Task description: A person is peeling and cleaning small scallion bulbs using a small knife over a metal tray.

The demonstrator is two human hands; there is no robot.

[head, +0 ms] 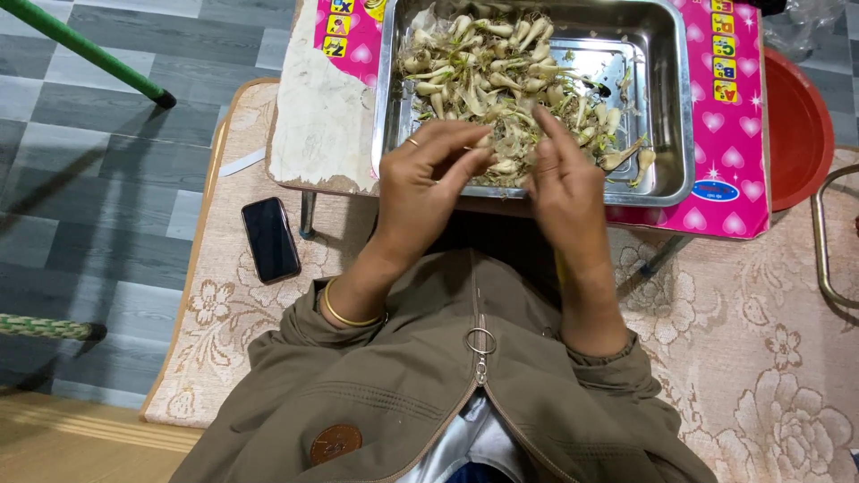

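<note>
Both hands meet at the near rim of the steel tray: left hand and right hand each have their grip pinched together on one small pale bulb, pulled clear to work it. Just beyond lies the bulb heap; a phone rests off left on the mat.
</note>
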